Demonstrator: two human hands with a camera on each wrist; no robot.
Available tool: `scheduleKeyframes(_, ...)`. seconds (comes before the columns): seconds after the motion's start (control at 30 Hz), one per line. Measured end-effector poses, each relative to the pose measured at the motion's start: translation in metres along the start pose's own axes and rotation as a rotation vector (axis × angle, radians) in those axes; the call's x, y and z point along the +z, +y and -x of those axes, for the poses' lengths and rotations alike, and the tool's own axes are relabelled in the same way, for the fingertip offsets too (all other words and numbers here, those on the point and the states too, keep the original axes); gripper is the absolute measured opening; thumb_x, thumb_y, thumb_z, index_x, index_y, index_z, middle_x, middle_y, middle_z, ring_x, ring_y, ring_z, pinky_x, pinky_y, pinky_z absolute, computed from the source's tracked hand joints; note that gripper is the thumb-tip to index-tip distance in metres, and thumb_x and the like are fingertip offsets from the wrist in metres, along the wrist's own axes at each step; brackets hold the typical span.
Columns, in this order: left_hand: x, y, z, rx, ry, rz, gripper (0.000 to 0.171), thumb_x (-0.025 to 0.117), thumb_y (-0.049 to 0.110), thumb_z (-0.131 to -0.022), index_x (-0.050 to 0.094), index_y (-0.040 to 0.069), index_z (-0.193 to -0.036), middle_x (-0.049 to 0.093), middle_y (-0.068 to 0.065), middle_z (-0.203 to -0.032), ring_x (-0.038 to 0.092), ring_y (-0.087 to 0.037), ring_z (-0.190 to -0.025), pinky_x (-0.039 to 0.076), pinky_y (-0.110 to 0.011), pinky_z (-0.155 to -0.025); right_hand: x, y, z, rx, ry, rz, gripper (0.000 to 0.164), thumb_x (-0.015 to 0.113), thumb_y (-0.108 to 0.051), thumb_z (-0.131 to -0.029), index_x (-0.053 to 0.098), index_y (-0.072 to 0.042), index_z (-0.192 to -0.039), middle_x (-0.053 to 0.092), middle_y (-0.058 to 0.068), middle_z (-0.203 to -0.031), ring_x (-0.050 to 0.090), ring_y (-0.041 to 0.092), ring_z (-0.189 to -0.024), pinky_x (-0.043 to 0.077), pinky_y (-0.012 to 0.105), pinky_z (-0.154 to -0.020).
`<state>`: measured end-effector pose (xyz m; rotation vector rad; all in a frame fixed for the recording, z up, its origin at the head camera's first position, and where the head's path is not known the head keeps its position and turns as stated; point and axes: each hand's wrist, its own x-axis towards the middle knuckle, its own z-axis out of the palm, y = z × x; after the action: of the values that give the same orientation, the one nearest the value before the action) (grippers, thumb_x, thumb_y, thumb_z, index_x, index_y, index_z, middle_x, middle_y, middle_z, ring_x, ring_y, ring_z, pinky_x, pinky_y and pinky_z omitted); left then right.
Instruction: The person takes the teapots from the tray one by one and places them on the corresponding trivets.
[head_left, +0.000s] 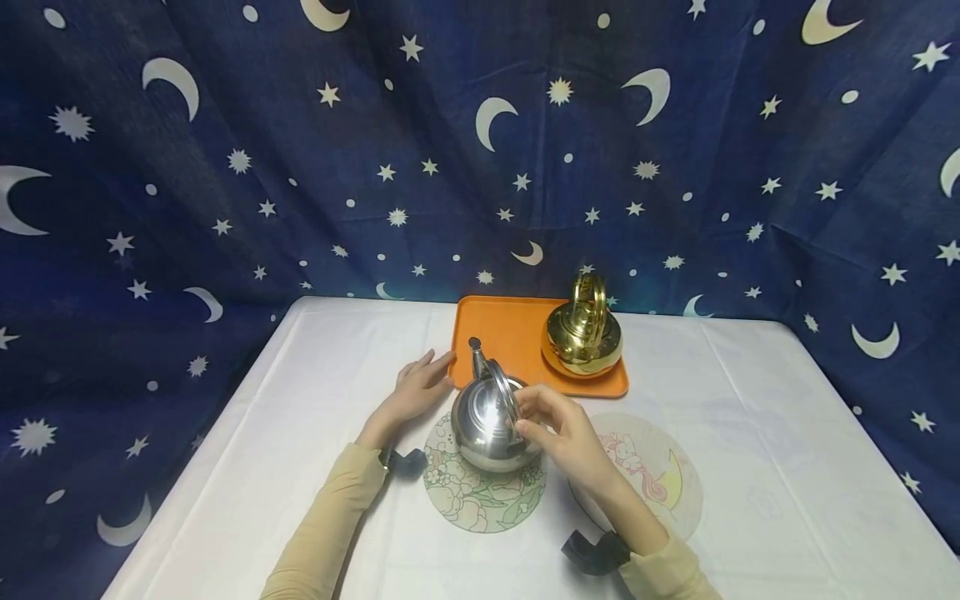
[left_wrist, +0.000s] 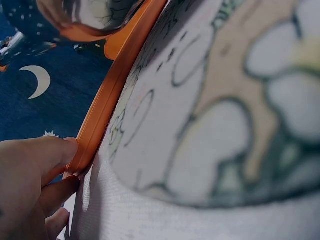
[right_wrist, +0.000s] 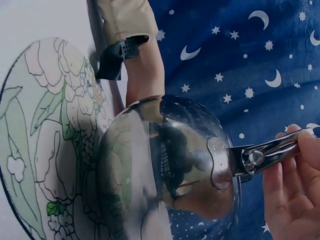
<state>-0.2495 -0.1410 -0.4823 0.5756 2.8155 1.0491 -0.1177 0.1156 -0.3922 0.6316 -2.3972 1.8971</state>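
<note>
A silver kettle (head_left: 489,425) with a short spout pointing away stands over a round floral mat (head_left: 480,508), overlapping the orange tray's front edge in the head view. My right hand (head_left: 562,433) grips its arched handle (right_wrist: 270,152) from the right, fingers and thumb around the metal. On the left, my left hand (head_left: 414,390) is at the left edge of the orange tray (head_left: 498,321); the left wrist view has the rim between thumb and fingers. A gold kettle (head_left: 583,342) sits on the tray's right part.
Right of the floral mat lies another round mat (head_left: 675,467) with a pink cartoon picture, partly under my right forearm. A white cloth (head_left: 225,500) covers the table. Behind it hangs a dark blue curtain (head_left: 450,200) with moons and stars.
</note>
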Motion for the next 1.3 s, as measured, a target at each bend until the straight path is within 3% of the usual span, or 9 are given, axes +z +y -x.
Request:
scheduleKeyframes(0.63,0.004,-0.002,-0.002,-0.021,0.005,-0.008,0.054,0.051,0.033,-0.097,0.038,0.019,-0.148,0.042,-0.005,-0.152,0.021,-0.032,-0.149,0.009,-0.056,-0.12,0.001,0.0,0.016,-0.072,-0.094,-0.016,0.025,0.06,0.005,-0.086,0.06,0.002,-0.111,0.065,0.018,-0.094,0.059,0.0,-0.088,0.051,0.025,-0.087)
scheduleKeyframes(1.3,0.003,-0.001,-0.002,-0.007,-0.002,-0.01,0.055,0.048,0.028,-0.096,0.037,0.015,-0.148,0.044,-0.005,-0.15,0.018,-0.033,-0.149,0.008,-0.055,-0.12,0.008,0.007,0.019,-0.111,-0.168,-0.021,0.021,0.059,-0.003,-0.09,0.06,0.001,-0.111,0.066,0.018,-0.1,0.061,0.008,-0.092,0.051,0.026,-0.09)
